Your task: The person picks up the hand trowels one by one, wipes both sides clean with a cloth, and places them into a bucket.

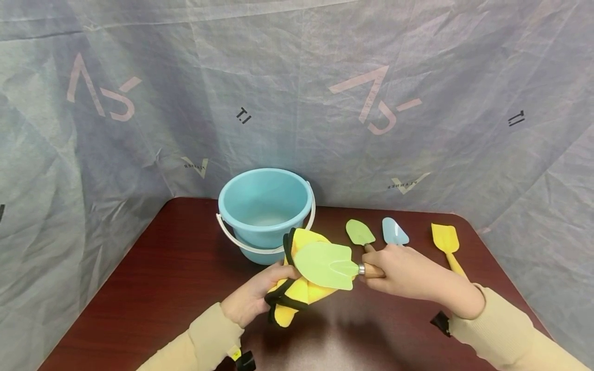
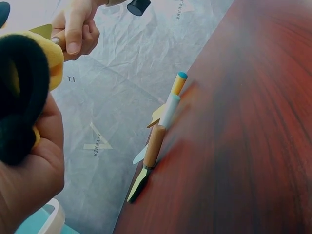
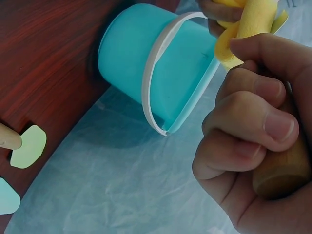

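Note:
My left hand (image 1: 252,293) grips a bundle of yellow gloves (image 1: 308,236) with black cuffs, held above the table in front of the bucket. The fingers of my right hand (image 1: 403,270) are curled round the wooden handle (image 3: 285,168) of a light green trowel (image 1: 322,263). Its blade lies over the gloves in the head view and points left. From the left wrist view, a black cuff (image 2: 41,53) fills the near left side. Whether the blade touches the gloves I cannot tell.
Behind my left hand stands a light blue bucket (image 1: 260,242) with a white handle (image 1: 227,232). At the back right of the dark red table (image 1: 153,288) lie another green trowel (image 1: 359,233), a pale blue trowel (image 1: 393,232) and a yellow shovel (image 1: 445,238). A grey cloth (image 1: 278,77) hangs behind.

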Demonstrator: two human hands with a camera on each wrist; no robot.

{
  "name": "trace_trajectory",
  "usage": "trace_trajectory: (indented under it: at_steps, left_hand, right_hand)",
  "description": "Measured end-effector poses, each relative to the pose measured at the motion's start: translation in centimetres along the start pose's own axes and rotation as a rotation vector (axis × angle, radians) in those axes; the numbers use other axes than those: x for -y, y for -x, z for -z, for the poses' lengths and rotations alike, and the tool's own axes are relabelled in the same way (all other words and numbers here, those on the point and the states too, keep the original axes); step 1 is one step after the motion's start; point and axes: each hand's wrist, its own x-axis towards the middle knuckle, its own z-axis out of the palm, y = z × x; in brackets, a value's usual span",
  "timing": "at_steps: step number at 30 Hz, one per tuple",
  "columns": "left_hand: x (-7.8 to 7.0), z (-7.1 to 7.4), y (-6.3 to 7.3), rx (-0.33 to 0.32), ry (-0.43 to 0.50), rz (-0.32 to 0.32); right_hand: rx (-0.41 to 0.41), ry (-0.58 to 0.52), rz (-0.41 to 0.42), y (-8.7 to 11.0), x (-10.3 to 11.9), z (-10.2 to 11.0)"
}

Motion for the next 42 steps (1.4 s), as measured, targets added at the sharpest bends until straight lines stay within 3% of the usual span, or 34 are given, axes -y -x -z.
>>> trace_trajectory:
  at_steps: [3,8,17,19,27,34,42]
  left_hand:
    - [-0.1,0.1,0.4,-0.018,-0.035,0.009]
    - [-0.1,0.6,0.7,0.030,-0.020,-0.048]
    - [-0.7,0.6,2.2,-0.175,-0.145,0.075]
    - [-0.8,0.6,2.4,-0.186,-0.146,0.076]
    - [-1.4,1.2,3.3,-0.148,-0.081,0.017]
    - [-2.3,1.7,4.6,-0.205,-0.219,0.081]
    - [-3.0,2.1,5.6,-0.158,-0.155,-0.005]
  right_hand:
    - [-0.003,0.011,-0.012,0.1,0.1,0.1]
    - [-0.011,0.030,-0.026,0.3,0.0,0.1]
    - [0.001,0.042,-0.045,0.7,-0.2,0.0]
    - [0.000,0.047,-0.047,0.8,-0.2,0.0]
    - [-0.004,0.049,-0.045,1.0,-0.4,-0.1]
    - [-0.009,0.055,-0.023,1.1,-0.7,-0.1]
    - [0.001,0.047,-0.033,1.3,-1.0,-0.1]
